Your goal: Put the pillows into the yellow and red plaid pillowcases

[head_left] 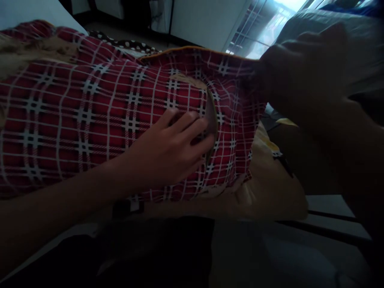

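Observation:
A red plaid cloth (99, 120) with white and black lines lies spread across the view, with a yellow-orange trim along its far edge. Toward its right side a curved opening (212, 114) shows a greyish inside. My left hand (180, 150) rests on the cloth beside this opening, fingers bent and gripping at its edge; the fingertips are partly hidden. At the upper right, my right hand (303, 72) is closed on the cloth's far right corner and holds it raised. That hand is dark and blurred.
Beneath the cloth is a tan padded surface (270, 188) with a rounded right end. A grey covered bulk (354, 52) stands at the upper right beside a bright window (258, 28). Brown polka-dot fabric (129, 45) lies behind the cloth. The foreground is very dark.

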Available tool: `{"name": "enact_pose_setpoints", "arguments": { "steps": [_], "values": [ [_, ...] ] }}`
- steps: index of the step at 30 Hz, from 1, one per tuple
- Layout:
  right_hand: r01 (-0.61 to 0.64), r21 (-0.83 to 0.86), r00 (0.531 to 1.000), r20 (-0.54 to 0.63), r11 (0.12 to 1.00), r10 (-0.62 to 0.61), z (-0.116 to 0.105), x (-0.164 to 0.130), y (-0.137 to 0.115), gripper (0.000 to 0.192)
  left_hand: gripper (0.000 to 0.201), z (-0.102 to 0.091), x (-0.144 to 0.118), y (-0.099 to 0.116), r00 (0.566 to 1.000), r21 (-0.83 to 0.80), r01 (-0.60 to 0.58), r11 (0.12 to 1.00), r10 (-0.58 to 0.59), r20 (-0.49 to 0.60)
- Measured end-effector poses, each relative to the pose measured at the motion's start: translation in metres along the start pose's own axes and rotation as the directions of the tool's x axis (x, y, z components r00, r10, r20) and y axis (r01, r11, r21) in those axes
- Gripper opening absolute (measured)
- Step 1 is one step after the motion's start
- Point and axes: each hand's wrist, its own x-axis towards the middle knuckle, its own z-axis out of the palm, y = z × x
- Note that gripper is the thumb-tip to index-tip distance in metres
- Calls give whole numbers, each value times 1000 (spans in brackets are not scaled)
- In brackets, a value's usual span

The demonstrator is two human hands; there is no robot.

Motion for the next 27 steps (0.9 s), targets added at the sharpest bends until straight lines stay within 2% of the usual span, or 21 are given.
{"name": "enact_pose_setpoints", "arguments": {
  "steps": [2,4,7,11,13,15,18,21,24,27],
  "values": [
    [132,-311,989,101,941,-105,5,-2,2,36,33,3,-6,-2,998,-29,-61,998,60,-2],
    [211,-498,976,161,841,-150,14,-8,3,41,28,3,-9,-2,989,-76,-148,986,149,9],
    [200,-488,976,175,850,-130,25,-16,4,46,25,-2,-11,3,969,-130,-235,963,242,41],
    [211,-445,973,181,870,-143,35,-21,7,47,20,-6,-17,14,953,-143,-269,952,285,104],
    [235,-391,970,149,890,-190,39,-27,7,43,18,-5,-22,19,951,-157,-264,952,284,120],
    [271,-270,962,71,924,-262,41,-43,1,32,16,-2,-28,22,951,-174,-256,951,279,129],
    [347,-54,932,-90,936,-350,41,-87,-20,22,11,5,-38,24,952,-186,-244,952,272,143],
    [441,137,895,-147,887,-422,42,-143,-45,20,10,11,-44,24,955,-206,-226,952,259,147],
    [516,247,856,-169,820,-488,49,-186,-62,21,13,12,-44,26,954,-222,-208,953,248,170],
    [422,326,906,-144,846,-397,64,-207,-69,26,18,11,-42,29,938,-218,-195,956,247,245]
  ]
}}
